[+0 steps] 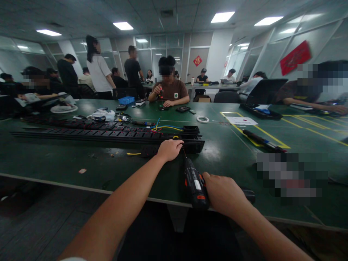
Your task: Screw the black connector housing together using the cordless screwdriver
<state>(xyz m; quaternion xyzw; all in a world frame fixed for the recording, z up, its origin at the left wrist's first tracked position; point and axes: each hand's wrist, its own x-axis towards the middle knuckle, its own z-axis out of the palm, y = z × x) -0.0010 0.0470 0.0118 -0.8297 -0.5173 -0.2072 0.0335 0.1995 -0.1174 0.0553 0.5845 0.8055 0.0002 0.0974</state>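
My right hand [225,191] is closed round the grip of a black cordless drill [193,179] with orange parts. The drill's thin bit points away from me and meets the near side of the black housing at the right end of a long power strip [89,133]. My left hand [170,149] is closed over that same end, thumb and fingers pressed on it beside the bit. Under my left wrist, a black socket piece [149,150] lies on the table with a yellow wire [133,153] at its left. The screw point itself is too small to make out.
Yellow and blue wires [170,127] rise behind the strip. A pen-shaped electric screwdriver [262,140] lies right, near a paper sheet [241,120]. A white tape ring [202,119] and blue basket [126,100] stand farther back. Across the green table [225,152], a person holds a red screwdriver [161,90].
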